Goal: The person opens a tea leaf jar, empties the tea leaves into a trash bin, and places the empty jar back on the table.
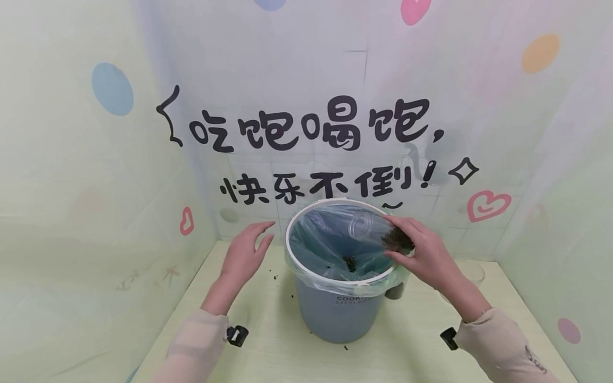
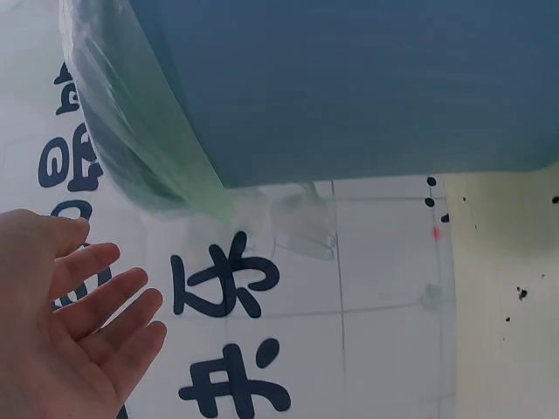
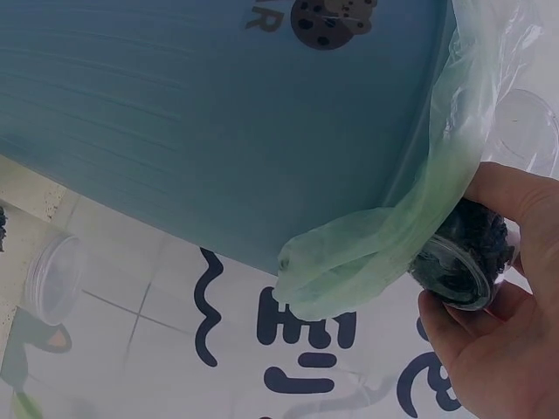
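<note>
My right hand grips a clear plastic jar by its base end. The jar lies tilted over the right rim of a blue bin, its mouth pointing inward to the left. Dark, crumbly dried bits sit at the jar's base, inside the curl of my fingers. A thin green plastic bag lines the bin and folds over its white rim; a small clump of dark bits rests at the bottom. Left of the bin, my left hand hovers with relaxed fingers, holding nothing.
The bin stands on a pale yellow table with dark crumbs scattered around it. Another clear jar stands to the right, partly behind my right forearm in the head view. A dark object shows beside the bin. Lettered wall sheeting encloses the back and sides.
</note>
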Demonstrator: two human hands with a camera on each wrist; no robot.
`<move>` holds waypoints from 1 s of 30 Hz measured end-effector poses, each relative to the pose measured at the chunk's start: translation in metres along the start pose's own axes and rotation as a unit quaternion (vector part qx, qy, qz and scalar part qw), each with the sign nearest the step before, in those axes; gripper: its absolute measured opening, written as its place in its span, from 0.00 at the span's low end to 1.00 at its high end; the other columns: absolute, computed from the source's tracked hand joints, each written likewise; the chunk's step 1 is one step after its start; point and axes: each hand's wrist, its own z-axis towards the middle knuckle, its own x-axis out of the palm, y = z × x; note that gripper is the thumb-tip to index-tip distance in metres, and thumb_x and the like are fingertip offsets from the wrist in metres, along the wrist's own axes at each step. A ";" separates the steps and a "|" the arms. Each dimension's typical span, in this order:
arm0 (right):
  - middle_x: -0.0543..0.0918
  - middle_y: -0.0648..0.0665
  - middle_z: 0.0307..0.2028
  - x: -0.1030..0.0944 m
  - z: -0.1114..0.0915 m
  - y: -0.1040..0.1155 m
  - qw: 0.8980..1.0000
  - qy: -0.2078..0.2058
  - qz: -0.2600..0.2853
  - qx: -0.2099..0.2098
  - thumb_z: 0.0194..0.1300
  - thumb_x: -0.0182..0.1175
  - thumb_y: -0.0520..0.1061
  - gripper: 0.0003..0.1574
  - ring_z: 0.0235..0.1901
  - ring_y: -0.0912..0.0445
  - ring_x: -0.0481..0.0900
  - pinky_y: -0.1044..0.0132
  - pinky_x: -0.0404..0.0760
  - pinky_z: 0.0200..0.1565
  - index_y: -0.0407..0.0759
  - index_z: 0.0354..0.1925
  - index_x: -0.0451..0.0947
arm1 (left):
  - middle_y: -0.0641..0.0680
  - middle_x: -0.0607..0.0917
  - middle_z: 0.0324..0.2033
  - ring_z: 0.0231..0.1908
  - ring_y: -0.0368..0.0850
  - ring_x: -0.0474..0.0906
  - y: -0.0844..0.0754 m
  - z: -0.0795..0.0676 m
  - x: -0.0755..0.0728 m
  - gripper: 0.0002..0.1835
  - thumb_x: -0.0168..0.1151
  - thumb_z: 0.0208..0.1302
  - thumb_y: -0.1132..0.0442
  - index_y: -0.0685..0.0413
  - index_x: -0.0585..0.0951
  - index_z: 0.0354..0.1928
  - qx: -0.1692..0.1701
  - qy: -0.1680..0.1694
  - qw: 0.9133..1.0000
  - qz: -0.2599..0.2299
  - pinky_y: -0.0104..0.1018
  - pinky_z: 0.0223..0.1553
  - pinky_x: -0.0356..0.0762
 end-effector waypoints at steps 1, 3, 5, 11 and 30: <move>0.82 0.39 0.53 0.000 0.000 0.000 1.000 -0.001 0.000 0.000 0.48 0.79 0.40 0.49 0.50 0.47 0.81 0.49 0.84 0.47 0.43 0.67 0.71 | 0.58 0.78 0.65 0.67 0.58 0.72 -0.002 0.002 0.001 0.22 0.53 0.75 0.54 0.51 0.76 0.66 0.005 -0.001 1.000 -0.001 0.56 0.68 0.69; 0.82 0.39 0.53 0.000 0.000 0.001 1.000 -0.002 -0.002 0.001 0.48 0.79 0.39 0.50 0.50 0.47 0.81 0.49 0.84 0.47 0.44 0.68 0.71 | 0.58 0.78 0.65 0.68 0.58 0.71 -0.008 0.005 0.003 0.22 0.53 0.75 0.53 0.50 0.76 0.66 0.011 0.001 1.000 0.001 0.60 0.69 0.66; 0.82 0.39 0.53 -0.001 0.000 0.001 1.000 -0.003 -0.002 0.002 0.47 0.79 0.38 0.50 0.50 0.47 0.81 0.49 0.84 0.46 0.45 0.68 0.70 | 0.58 0.77 0.66 0.68 0.58 0.71 -0.012 0.009 0.006 0.22 0.53 0.75 0.54 0.51 0.76 0.66 0.013 0.005 1.000 0.006 0.62 0.69 0.64; 0.83 0.39 0.52 -0.001 0.001 0.003 1.000 -0.004 -0.004 0.005 0.48 0.79 0.38 0.50 0.49 0.47 0.82 0.49 0.84 0.46 0.45 0.68 0.70 | 0.57 0.76 0.67 0.69 0.58 0.70 -0.018 0.023 0.014 0.22 0.52 0.76 0.53 0.52 0.76 0.66 0.008 0.028 0.999 0.025 0.56 0.70 0.66; 0.84 0.37 0.51 -0.009 0.017 0.005 0.997 -0.011 0.049 0.063 0.49 0.78 0.36 0.47 0.50 0.45 0.82 0.54 0.81 0.51 0.37 0.61 0.62 | 0.56 0.85 0.56 0.57 0.55 0.81 -0.033 0.076 0.026 0.18 0.50 0.76 0.55 0.48 0.81 0.61 -0.010 0.109 0.989 0.098 0.51 0.56 0.80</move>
